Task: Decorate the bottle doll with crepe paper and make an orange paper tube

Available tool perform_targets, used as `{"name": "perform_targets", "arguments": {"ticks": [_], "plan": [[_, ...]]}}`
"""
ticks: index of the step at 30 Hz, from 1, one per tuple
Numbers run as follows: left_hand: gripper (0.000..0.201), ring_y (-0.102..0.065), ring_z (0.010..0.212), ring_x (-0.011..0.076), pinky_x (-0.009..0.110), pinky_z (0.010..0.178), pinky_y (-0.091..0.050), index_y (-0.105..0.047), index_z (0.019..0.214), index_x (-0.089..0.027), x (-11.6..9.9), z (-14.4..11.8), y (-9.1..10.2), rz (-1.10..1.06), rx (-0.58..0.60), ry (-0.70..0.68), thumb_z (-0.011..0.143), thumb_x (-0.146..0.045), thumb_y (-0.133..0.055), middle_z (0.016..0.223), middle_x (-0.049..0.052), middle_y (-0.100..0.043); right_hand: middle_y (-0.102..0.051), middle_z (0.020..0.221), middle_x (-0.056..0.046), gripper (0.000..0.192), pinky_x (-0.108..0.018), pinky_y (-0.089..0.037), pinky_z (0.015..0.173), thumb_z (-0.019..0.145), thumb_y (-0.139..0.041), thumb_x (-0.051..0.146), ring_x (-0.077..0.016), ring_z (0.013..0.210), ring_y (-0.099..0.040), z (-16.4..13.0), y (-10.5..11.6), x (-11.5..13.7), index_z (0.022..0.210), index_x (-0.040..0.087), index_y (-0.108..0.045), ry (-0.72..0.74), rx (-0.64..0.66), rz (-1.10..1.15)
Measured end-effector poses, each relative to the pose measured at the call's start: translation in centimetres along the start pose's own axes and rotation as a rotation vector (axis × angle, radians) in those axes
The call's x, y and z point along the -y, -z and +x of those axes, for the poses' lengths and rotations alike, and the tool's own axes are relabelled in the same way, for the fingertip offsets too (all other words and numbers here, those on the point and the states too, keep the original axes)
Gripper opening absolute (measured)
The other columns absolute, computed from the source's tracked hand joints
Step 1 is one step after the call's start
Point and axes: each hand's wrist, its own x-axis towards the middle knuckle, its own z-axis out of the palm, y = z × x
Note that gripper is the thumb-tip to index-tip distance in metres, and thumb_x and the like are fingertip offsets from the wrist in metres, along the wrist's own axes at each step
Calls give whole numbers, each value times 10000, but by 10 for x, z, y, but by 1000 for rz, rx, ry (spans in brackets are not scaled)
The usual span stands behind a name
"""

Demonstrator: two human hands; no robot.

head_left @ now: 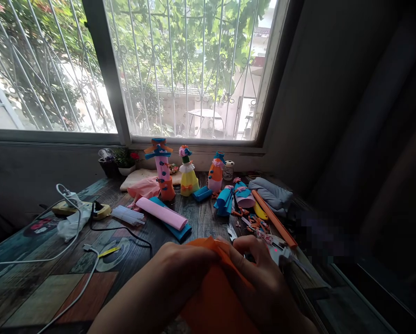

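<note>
An orange paper sheet (215,297) lies low in the view at the near edge of the wooden table (37,287), folded or creased along its upper edge. Both hands pinch that edge: the left hand (180,269) closes over the sheet's upper left part, and the right hand (260,273) grips the upper right part, fingers curled over the paper with the thumb beneath. The two hands sit just beside each other, nearly touching at the fold.

Just beyond the right hand lie scissors (231,232), small orange and pink scraps (256,223) and a long orange roll (274,218). Just beyond the left hand rests a pink roll (161,212) on top of a blue roll (178,230). Farther from the grip, near the window (187,69), stand three paper-dressed figures: a tall pink one (162,172), a yellow one (188,178) and an orange one (215,174). Well to the left of the hands, a glue gun (100,211), clear glue sticks (127,215) and white cables (72,218) lie on the table.
</note>
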Motion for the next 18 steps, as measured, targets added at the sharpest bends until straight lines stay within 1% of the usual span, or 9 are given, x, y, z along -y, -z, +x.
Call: {"name": "perform_targets", "arguments": {"ticks": [3, 5, 8, 9, 11, 14, 16, 18], "plan": [[213, -520, 541, 109, 158, 474, -388, -673, 840, -198, -1, -3, -1, 68, -18, 58, 850, -165, -463, 660, -18, -609, -563, 798, -45, 488, -277, -515, 603, 859, -536, 58, -160, 692, -540, -1, -2, -1, 1304, 258, -524, -17, -22, 21], [220, -565, 572, 126, 160, 499, -405, -698, 831, -219, -4, -5, 0, 131, -77, 72, 807, -152, -489, 654, -16, -640, -567, 801, -44, 512, -265, -512, 598, 847, -518, 20, -154, 686, -543, -2, -2, -2, 1295, 266, -534, -33, -42, 20], [254, -620, 623, 155, 175, 543, -427, -729, 850, -252, -9, -7, 1, 192, -151, 62, 745, -146, -523, 678, -12, -697, -556, 773, -33, 528, -245, -504, 578, 828, -500, -15, -142, 660, -545, -1, -1, -3, 1273, 264, -556, -69, -106, -8], [257, -628, 636, 162, 181, 556, -433, -735, 854, -255, -10, -6, 1, 202, -149, 82, 743, -155, -525, 689, -8, -707, -550, 761, -28, 524, -243, -503, 576, 825, -503, -17, -138, 651, -542, 0, 0, -3, 1265, 260, -565, -76, -130, -21], [277, -639, 678, 175, 197, 594, -447, -739, 878, -251, -13, -6, 1, 215, -135, 168, 757, -166, -506, 734, 11, -715, -545, 746, -26, 503, -240, -499, 569, 828, -510, -14, -134, 638, -535, 1, 0, -3, 1249, 252, -582, -57, -163, -50], [311, -631, 762, 182, 218, 664, -453, -721, 927, -252, -17, -4, 1, 206, -91, 281, 784, -157, -461, 803, 22, -697, -540, 722, -25, 420, -227, -497, 542, 872, -515, 49, -126, 607, -522, 0, -1, -1, 1231, 247, -607, -1, -145, -83], [281, -609, 769, 169, 220, 685, -440, -692, 908, -240, -18, -2, 0, 170, -44, 277, 808, -157, -444, 804, 8, -673, -540, 706, -28, 388, -223, -498, 531, 899, -513, 102, -130, 609, -518, -1, -3, 1, 1251, 242, -595, 31, -102, -93], [230, -578, 719, 141, 205, 662, -420, -646, 872, -222, -17, -1, -2, 122, -13, 231, 834, -155, -430, 778, -12, -644, -544, 703, -36, 418, -229, -498, 535, 908, -504, 112, -141, 631, -513, -2, -4, 3, 1309, 223, -543, 77, -59, -98]]}}
